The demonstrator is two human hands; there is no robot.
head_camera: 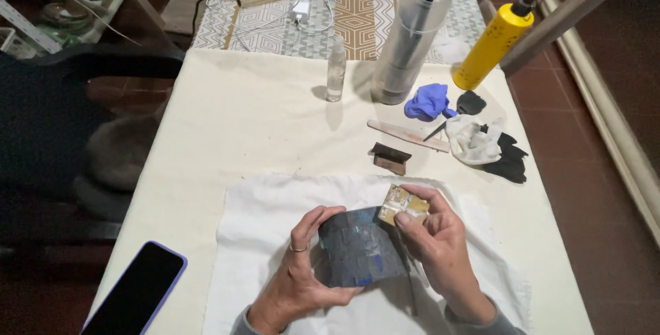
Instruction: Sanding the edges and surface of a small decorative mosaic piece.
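Head view: our left hand (299,273) gripped the dark block (361,256); right hand (436,246) pinched the tan pad (402,204) at its top corner. Flat, even pressure seemed best.

long table (227,122) under cream cloth, patterned runner (357,19) at far end. red-brown tile floor (591,142) to right, pale baseboard (612,129) along it. wooden chair frame (570,12) at far right corner. dark chair (62,122) on left (mostly in shadow). light dim, warm, brightest on tabletop.
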